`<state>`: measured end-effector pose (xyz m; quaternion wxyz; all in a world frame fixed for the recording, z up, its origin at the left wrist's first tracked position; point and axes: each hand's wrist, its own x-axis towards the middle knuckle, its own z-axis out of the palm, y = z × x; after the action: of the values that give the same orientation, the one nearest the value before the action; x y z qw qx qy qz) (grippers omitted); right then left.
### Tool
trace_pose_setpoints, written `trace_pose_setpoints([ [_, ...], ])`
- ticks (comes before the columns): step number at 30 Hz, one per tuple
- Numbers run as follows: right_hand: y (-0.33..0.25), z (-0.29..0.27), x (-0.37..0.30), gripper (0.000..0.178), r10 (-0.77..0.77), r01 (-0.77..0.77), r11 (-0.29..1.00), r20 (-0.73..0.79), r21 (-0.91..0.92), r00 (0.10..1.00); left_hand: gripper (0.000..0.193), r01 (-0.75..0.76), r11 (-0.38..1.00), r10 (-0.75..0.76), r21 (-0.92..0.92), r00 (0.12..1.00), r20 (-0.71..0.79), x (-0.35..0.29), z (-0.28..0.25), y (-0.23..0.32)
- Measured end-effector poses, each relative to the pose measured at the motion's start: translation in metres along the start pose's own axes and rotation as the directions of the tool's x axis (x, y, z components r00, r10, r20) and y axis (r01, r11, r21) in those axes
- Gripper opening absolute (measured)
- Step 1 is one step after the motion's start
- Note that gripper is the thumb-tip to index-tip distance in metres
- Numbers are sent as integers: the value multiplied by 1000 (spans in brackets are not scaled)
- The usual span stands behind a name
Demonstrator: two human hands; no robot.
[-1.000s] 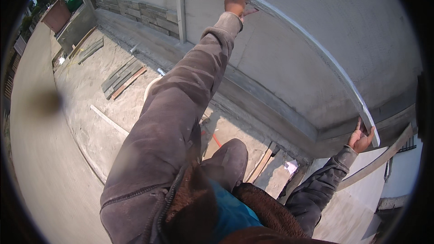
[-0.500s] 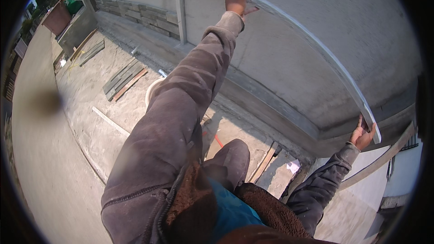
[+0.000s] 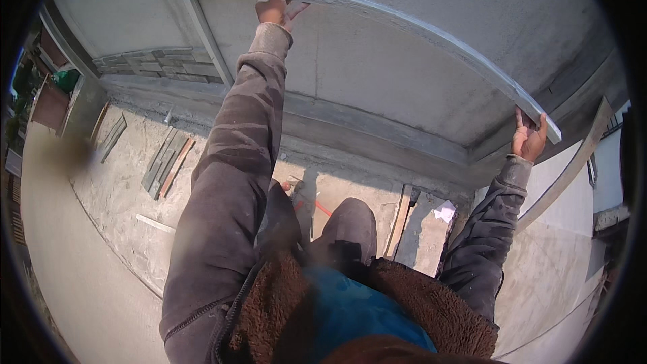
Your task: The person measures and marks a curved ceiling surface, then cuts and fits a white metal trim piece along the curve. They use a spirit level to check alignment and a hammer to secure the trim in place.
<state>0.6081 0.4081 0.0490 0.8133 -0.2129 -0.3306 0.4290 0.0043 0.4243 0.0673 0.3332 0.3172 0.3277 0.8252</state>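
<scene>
A long pale-grey straightedge [image 3: 404,21] lies across the grey plastered wall [image 3: 377,61], its line bent by the lens. My left hand [image 3: 273,9] grips it near its left end from below, thumb at the upper edge and one finger stretched out beneath. Near the right end my right hand [image 3: 529,139] holds its lower edge between thumb and fingers. The straightedge's left tip meets an upright grey strip [image 3: 205,30] on the wall. Both arms are raised and reach forward.
Narrow stone tiles [image 3: 165,162] lie on the dusty concrete floor at left, with a white strip [image 3: 155,223] nearby. Stacked grey stone cladding [image 3: 158,62] covers part of the lower wall. Right of my knees are a wooden plank [image 3: 399,222] and a crumpled paper [image 3: 445,211].
My view has turned, so the wall and floor sit differently in the picture. The straightedge looks more level, with its right end higher in view. Both hands keep their hold.
</scene>
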Motion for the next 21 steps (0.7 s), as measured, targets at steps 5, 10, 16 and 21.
trace_pose_setpoints([
  [5,28,30,-28,48,-68,65,993,28,96,997,56,-14,986,16,-167,1000,11,-20,-35,35],
  [10,13,40,-29,48,-164,165,984,-26,69,986,67,-11,1000,11,-10,998,58,32,-45,21],
  [16,18,39,-17,62,-61,62,991,-12,122,998,69,43,998,-40,-41,996,74,39,-52,21],
  [21,25,45,-19,65,-40,46,993,-55,109,998,71,15,1000,-16,9,993,118,49,-66,22],
])
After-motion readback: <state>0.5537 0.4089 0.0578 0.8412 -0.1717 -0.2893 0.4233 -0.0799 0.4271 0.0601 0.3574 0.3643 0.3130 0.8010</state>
